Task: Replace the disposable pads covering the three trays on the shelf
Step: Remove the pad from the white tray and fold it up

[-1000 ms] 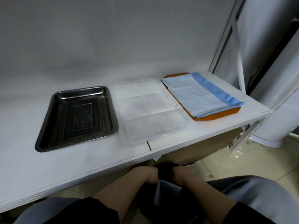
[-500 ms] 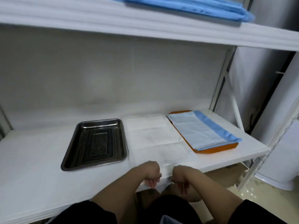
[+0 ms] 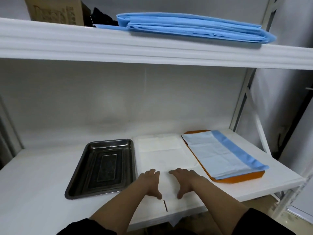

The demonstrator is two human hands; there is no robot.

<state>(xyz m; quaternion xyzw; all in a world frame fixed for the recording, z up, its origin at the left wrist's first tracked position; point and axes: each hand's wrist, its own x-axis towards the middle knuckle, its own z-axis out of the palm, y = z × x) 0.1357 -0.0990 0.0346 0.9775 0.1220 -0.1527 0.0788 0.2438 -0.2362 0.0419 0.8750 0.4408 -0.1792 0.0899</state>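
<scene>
White pad (image 3: 162, 158) (creased in squares) under both flat hands.

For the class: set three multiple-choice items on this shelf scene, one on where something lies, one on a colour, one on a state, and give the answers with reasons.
1. Where does the stack of folded blue pads lie?
A. On the upper shelf
B. Inside the metal tray
C. On the floor

2. What colour is the tray under the light blue pad?
A. Green
B. Orange
C. Black

3. What is the state of the metal tray?
A. Covered by a white pad
B. Turned upside down
C. Bare, with no pad on it

Answers:
1 A: the stack rests on the upper shelf, beside a cardboard box.
2 B: the orange tray shows past the pad's edges.
3 C: its dark inside is fully exposed, while the left hand and right hand lie flat on the white pad beside it.
</scene>
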